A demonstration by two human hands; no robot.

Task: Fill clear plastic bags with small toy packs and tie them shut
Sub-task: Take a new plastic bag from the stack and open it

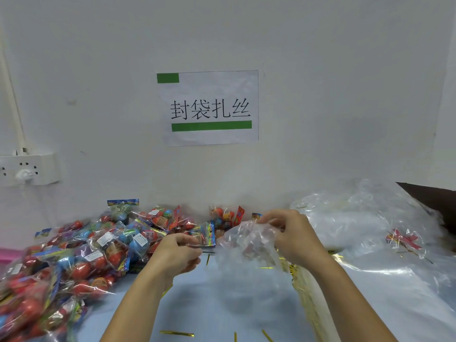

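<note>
Your left hand [176, 253] pinches a toy pack [206, 234] just left of the clear bag [249, 239], whose open top your right hand [290, 234] grips

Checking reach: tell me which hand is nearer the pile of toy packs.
Left. The left hand sits at the edge of the pile of toy packs, holding one; the right hand grips the clear bag, farther right.

Packing workstation: wall sign [209, 107], heaped toy packs [74, 255], bag stock [357, 225].

Glossy crinkled plastic bag [249, 240], shiny gold foil ties [176, 333], matt paper sign [209, 107]
</note>
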